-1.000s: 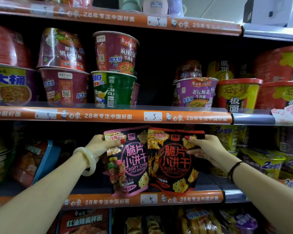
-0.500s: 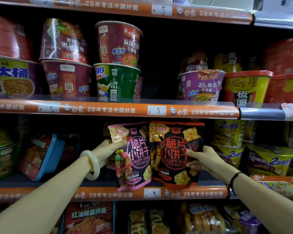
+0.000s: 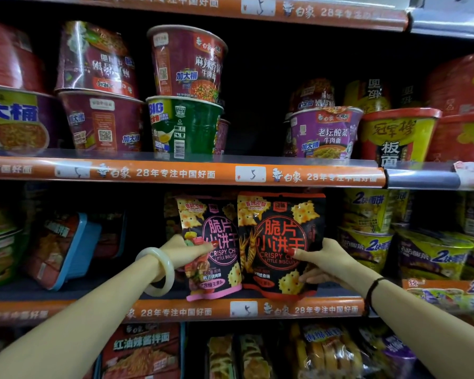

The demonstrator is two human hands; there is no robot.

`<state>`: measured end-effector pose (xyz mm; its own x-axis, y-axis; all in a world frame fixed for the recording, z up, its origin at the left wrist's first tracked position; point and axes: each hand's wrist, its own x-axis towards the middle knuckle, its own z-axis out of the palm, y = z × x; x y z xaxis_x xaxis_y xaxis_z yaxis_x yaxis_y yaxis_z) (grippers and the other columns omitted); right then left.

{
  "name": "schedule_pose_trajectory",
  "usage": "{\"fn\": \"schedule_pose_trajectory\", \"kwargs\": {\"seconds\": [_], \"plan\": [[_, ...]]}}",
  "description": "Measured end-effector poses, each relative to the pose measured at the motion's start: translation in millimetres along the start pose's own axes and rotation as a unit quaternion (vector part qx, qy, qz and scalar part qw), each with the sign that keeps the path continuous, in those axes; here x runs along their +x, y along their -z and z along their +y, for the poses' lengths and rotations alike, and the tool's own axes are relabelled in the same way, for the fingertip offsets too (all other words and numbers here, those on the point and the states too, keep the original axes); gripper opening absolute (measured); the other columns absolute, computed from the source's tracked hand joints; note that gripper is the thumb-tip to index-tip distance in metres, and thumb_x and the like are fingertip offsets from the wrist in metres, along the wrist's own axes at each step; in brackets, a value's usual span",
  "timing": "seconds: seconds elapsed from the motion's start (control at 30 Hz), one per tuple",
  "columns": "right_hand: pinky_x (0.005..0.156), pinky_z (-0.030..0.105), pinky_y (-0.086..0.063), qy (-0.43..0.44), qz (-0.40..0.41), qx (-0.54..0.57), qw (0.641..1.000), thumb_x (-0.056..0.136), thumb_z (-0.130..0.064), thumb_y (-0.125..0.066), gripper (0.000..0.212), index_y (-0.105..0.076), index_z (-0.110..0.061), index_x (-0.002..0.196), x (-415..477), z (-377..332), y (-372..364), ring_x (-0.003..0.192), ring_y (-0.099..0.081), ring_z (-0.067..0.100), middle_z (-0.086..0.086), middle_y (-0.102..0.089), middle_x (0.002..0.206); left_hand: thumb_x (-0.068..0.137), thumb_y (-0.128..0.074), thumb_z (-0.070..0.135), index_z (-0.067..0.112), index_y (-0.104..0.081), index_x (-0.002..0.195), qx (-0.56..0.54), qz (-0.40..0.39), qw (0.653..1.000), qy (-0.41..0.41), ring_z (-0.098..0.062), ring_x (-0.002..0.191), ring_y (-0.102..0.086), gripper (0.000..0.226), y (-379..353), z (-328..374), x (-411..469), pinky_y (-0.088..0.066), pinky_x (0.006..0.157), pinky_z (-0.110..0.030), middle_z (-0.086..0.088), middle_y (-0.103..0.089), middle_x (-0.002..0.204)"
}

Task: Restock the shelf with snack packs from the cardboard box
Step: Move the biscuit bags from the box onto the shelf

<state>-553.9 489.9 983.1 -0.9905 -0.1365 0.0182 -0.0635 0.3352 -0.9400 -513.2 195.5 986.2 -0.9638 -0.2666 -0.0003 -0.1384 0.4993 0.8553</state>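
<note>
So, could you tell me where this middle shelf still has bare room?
Bare shelf shows between the blue tray and the pink-trimmed pack, where the left hand reaches. Right of the orange-trimmed pack, yellow noodle cups crowd it.

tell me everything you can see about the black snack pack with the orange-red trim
The black snack pack with orange-red trim is a glossy foil-look pouch printed with yellow crackers, a red circle of Chinese characters and "CRISPY". It stands upright at the front of the middle shelf, overlapping the black snack pack with pink trim on its left. The right hand grips its right edge.
</note>
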Motion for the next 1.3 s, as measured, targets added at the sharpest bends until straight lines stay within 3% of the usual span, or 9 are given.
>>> {"fn": "schedule_pose_trajectory", "kwargs": {"seconds": [0.13,0.23,0.37,0.53,0.67,0.83,1.03,1.17,1.3], "plan": [[0.046,0.027,-0.057,-0.004,-0.004,-0.027,1.0,0.077,-0.019,-0.078,0.028,-0.053,-0.02,0.092,4.5,1.6,-3.4,0.061,-0.073,0.028,0.007,-0.067,0.088,0.067,-0.081,0.039,0.005,-0.061,0.096,0.029,0.015,0.999,0.006,-0.021,0.082,-0.061,0.049,0.2,0.2,-1.4,-0.053,0.085,-0.041,-0.009,-0.066,0.094],[0.055,0.032,-0.061,0.002,0.002,-0.001,1.0,0.078,-0.014,-0.076,0.028,-0.054,-0.018,0.095,8.5,4.2,-7.4,0.066,-0.073,0.031,0.013,-0.068,0.089,0.068,-0.082,0.029,-0.001,-0.059,0.096,0.038,0.042,0.998,0.012,-0.026,0.088,-0.063,0.047,1.5,-4.5,3.4,-0.054,0.085,-0.044,-0.012,-0.066,0.097],[0.058,0.034,-0.061,0.002,0.003,0.025,1.0,0.077,-0.012,-0.077,0.037,-0.056,-0.012,0.107,15.5,7.1,-10.7,0.07,-0.073,0.034,0.015,-0.07,0.093,0.07,-0.081,0.022,0.002,-0.062,0.103,-0.007,0.055,0.998,0.018,-0.026,0.091,-0.062,0.044,8.7,-10.0,11.0,-0.048,0.074,-0.033,-0.012,-0.067,0.101],[0.058,0.032,-0.061,0.012,-0.013,0.047,0.999,0.079,-0.012,-0.076,0.044,-0.053,-0.011,0.117,29.7,5.3,-19.9,0.065,-0.073,0.029,0.012,-0.071,0.095,0.074,-0.078,0.014,0.007,-0.063,0.105,-0.062,0.053,0.997,0.013,-0.023,0.097,-0.059,0.036,20.2,-18.6,26.4,-0.044,0.078,-0.034,-0.008,-0.067,0.105],[0.063,0.035,-0.062,0.014,-0.016,0.027,0.999,0.08,-0.013,-0.075,0.048,-0.05,-0.013,0.121,45.1,2.9,-30.7,0.07,-0.073,0.032,0.017,-0.068,0.108,0.077,-0.075,0.01,0.016,-0.064,0.089,-0.091,0.048,0.995,0.017,-0.023,0.101,-0.058,0.018,30.1,-28.7,40.3,-0.043,0.085,-0.037,-0.006,-0.067,0.102],[0.068,0.039,-0.061,0.004,-0.012,0.005,1.0,0.08,-0.012,-0.075,0.05,-0.046,-0.014,0.121,66.2,6.0,-38.7,0.073,-0.073,0.034,0.018,-0.064,0.116,0.08,-0.07,0.003,0.014,-0.065,0.092,-0.105,0.001,0.994,-0.008,-0.02,0.092,-0.064,0.018,32.3,-38.5,53.8,-0.05,0.079,-0.033,-0.007,-0.07,0.099],[0.061,0.036,-0.062,-0.005,-0.002,0.017,1.0,0.08,-0.01,-0.074,0.057,-0.038,-0.015,0.124,91.1,12.1,-45.7,0.057,-0.071,0.027,0.017,-0.066,0.109,0.074,-0.076,0.003,0.014,-0.067,0.093,-0.11,0.026,0.993,-0.025,-0.028,0.101,-0.065,0.024,33.8,-51.8,76.5,-0.048,0.098,-0.048,-0.01,-0.071,0.103],[0.058,0.031,-0.061,0.003,-0.004,0.018,1.0,0.082,-0.01,-0.072,0.049,-0.038,-0.019,0.117,99.8,11.8,-52.4,0.055,-0.069,0.022,0.006,-0.067,0.09,0.078,-0.071,0.0,0.012,-0.065,0.092,-0.135,0.023,0.99,-0.014,-0.026,0.101,-0.062,0.019,30.6,-50.0,82.3,-0.047,0.089,-0.036,-0.009,-0.069,0.099],[0.061,0.034,-0.061,0.005,-0.007,0.002,1.0,0.081,-0.014,-0.074,0.049,-0.041,-0.019,0.117,102.5,9.0,-53.1,0.058,-0.069,0.023,0.007,-0.067,0.094,0.081,-0.066,-0.003,0.005,-0.062,0.108,-0.157,0.019,0.987,0.007,-0.02,0.093,-0.06,0.028,25.6,-51.7,84.7,-0.046,0.082,-0.033,-0.009,-0.066,0.1]]}}
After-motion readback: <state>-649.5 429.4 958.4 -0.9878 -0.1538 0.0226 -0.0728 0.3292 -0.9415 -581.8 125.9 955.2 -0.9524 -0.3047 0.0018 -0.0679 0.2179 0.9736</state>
